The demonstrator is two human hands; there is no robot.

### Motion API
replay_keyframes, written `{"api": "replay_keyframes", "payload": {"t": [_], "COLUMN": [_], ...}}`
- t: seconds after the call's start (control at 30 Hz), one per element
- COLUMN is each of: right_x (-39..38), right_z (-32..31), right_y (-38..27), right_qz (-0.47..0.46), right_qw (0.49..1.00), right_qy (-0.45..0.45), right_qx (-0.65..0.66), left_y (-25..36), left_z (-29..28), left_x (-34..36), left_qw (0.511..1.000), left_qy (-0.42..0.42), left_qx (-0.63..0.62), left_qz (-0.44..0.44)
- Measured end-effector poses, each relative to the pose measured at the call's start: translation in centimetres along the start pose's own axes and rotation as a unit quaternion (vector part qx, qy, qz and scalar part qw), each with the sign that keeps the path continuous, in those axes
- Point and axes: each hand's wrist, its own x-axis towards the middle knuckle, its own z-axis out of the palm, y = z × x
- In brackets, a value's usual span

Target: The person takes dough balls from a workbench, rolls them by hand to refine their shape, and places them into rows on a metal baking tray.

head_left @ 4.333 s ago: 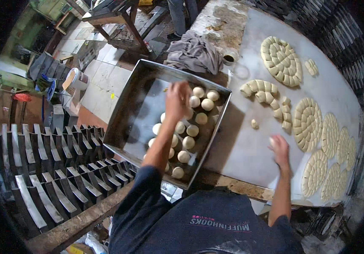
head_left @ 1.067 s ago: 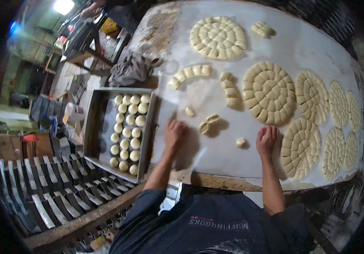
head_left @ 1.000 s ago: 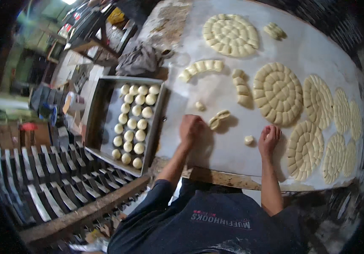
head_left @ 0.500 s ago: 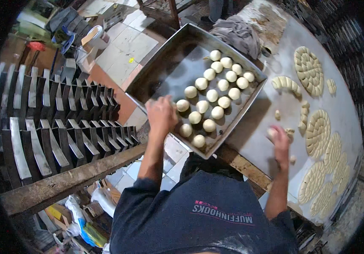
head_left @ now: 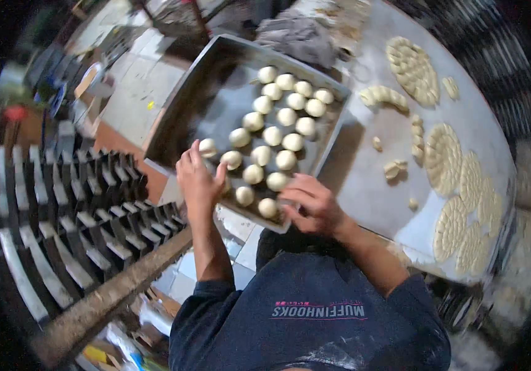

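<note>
A deep metal tray [head_left: 196,93] holds loose rows of round white dough balls [head_left: 286,116]. My left hand [head_left: 199,179] is at the tray's near-left corner, thumb and forefinger apart, its fingertips close beside a dough ball [head_left: 207,146]. My right hand [head_left: 315,207] reaches over the tray's near-right edge, fingers bent and apart from the thumb, next to the nearest balls; I see nothing held in it, though blur softens the fingertips. Right of the tray, the pale worktop [head_left: 365,188] carries a small group of dough pieces [head_left: 394,169] and several segmented dough spirals [head_left: 443,157].
Stacked metal moulds [head_left: 92,245] fill the left side beside a wooden beam [head_left: 114,284]. A crumpled grey cloth [head_left: 296,34] lies beyond the tray, tiled floor [head_left: 129,93] shows at left, and dark stacked metal pieces [head_left: 488,74] stand behind the worktop.
My right hand has moved left from over the worktop to the tray's edge; the pale lump at its fingers no longer shows. My left hand has shifted slightly. The view turned toward the tray, then slightly back.
</note>
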Motion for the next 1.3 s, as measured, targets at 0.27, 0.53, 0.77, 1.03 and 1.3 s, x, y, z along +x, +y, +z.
{"api": "replay_keyframes", "payload": {"t": [0.27, 0.53, 0.77, 1.03, 1.3], "right_x": [-20.4, -33.7, -33.4, -46.6, -38.2], "right_z": [-15.5, -19.3, -21.1, -25.2, -26.8], "right_y": [0.7, 5.0, 8.7, 8.0, 14.2], "right_qz": [0.289, 0.397, 0.385, 0.424, 0.308], "right_qw": [0.914, 0.784, 0.641, 0.833, 0.877], "right_qy": [0.21, 0.462, 0.535, 0.349, 0.203], "right_qx": [-0.19, 0.121, 0.393, -0.057, -0.309], "left_y": [30.5, 44.1, 39.0, 21.4, 36.5], "left_z": [21.2, 23.6, 22.3, 19.7, 25.0], "left_x": [-4.5, -14.3, -20.8, -15.0, -13.1], "left_qw": [0.888, 0.812, 0.771, 0.877, 0.926], "left_qy": [-0.197, -0.317, -0.277, -0.187, -0.111], "left_qx": [-0.301, -0.443, -0.573, -0.076, -0.19], "left_qz": [0.285, 0.212, 0.032, 0.436, 0.308]}}
